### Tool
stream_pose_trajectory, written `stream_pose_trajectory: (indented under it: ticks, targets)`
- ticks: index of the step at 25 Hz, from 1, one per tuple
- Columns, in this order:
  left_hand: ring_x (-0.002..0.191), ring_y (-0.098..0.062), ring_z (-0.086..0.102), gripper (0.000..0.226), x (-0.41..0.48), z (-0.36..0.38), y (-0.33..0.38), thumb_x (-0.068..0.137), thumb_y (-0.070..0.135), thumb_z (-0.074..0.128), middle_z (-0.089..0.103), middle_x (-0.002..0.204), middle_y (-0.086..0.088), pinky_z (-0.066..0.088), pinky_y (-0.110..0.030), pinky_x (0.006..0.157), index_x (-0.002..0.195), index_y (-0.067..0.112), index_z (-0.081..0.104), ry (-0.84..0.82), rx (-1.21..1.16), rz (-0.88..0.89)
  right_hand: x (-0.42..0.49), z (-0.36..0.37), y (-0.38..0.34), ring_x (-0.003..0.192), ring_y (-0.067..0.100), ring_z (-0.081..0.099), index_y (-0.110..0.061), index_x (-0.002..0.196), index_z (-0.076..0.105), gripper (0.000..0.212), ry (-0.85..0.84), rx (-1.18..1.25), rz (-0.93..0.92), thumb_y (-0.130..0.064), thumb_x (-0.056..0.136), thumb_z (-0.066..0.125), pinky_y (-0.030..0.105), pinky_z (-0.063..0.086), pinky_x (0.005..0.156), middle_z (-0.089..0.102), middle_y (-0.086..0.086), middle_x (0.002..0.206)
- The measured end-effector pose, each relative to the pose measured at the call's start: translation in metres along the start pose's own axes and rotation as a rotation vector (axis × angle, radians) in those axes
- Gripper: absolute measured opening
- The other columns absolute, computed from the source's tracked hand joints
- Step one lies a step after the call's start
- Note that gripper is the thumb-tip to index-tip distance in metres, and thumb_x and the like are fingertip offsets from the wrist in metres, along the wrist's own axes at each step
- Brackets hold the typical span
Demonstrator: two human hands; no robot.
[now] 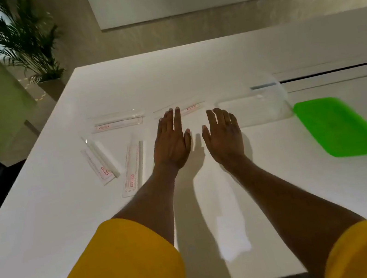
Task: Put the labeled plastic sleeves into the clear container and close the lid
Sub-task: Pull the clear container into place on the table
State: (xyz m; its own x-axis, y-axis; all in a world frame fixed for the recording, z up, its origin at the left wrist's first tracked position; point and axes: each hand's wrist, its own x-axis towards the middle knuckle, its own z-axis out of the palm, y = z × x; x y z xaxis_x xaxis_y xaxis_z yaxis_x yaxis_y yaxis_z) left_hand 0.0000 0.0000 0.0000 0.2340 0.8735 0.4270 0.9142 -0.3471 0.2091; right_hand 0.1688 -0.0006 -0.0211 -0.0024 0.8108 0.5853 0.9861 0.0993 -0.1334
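Single head-worn wide-angle view. I look from above the near edge of the white table [190, 69], facing forward and steeply down. My left hand [171, 145] and right hand [223, 137] sit near frame centre, with the forearms running back to the bottom edge, close to the lens. Straight lines bow toward the margins. The far floor and a potted palm [23, 44] fill the upper frame. No second view shares this scene.

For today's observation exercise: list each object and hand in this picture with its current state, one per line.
Left hand: open, flat, empty.
Right hand: open, flat, empty.
Clear container: uncovered, no sleeves visible inside.
Green lid: off, flat on the table beside the container.
Four labeled sleeves: lying loose on the table.
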Motion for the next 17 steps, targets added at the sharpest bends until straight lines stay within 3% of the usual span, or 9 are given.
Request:
stream_pose_trajectory:
  ticks: [6,10,12,15,17]
  targets:
    - [0.158,-0.031,0.027,0.064,-0.017,0.029,0.002,0.109,0.031,0.034,0.027,0.17,-0.019,0.026,-0.045,0.128,0.165,0.004,0.018,-0.158,-0.051,-0.071,-0.012,-0.004,0.012,0.122,0.029,0.057,-0.011,0.139,0.049,0.042,-0.009,0.092,0.019,-0.033,0.104,0.042,0.043,0.045,0.108,0.06,0.011,0.133]
    - [0.141,-0.034,0.048,0.063,0.001,0.039,0.009,0.108,0.034,0.038,0.034,0.165,-0.014,0.053,-0.05,0.101,0.163,0.01,0.021,-0.186,-0.181,-0.202,0.002,-0.018,0.032,0.119,0.027,0.059,-0.011,0.138,0.05,0.04,0.07,0.197,0.082,-0.031,0.104,0.046,0.04,0.05,0.1,0.06,0.011,0.132]
    - [0.133,-0.036,0.056,0.059,0.02,0.04,0.02,0.108,0.036,0.037,0.04,0.161,-0.012,0.053,-0.051,0.096,0.161,0.012,0.025,-0.154,-0.259,-0.27,0.014,-0.028,0.047,0.119,0.026,0.059,-0.012,0.137,0.049,0.038,0.127,0.281,0.129,-0.031,0.104,0.047,0.038,0.053,0.093,0.059,0.009,0.132]
    - [0.135,-0.036,0.054,0.055,0.055,0.04,0.038,0.109,0.037,0.035,0.043,0.158,-0.012,0.049,-0.05,0.103,0.158,0.013,0.031,-0.12,-0.409,-0.315,0.038,-0.041,0.077,0.116,0.023,0.06,-0.015,0.134,0.05,0.035,0.233,0.389,0.192,-0.031,0.104,0.047,0.033,0.053,0.083,0.057,0.004,0.13]
    - [0.135,-0.033,0.055,0.05,0.079,0.042,0.05,0.11,0.037,0.037,0.05,0.151,-0.012,0.045,-0.042,0.104,0.153,0.012,0.039,-0.073,-0.521,-0.34,0.055,-0.044,0.1,0.113,0.022,0.061,-0.014,0.132,0.053,0.032,0.287,0.424,0.234,-0.028,0.103,0.049,0.033,0.052,0.08,0.056,0.003,0.128]
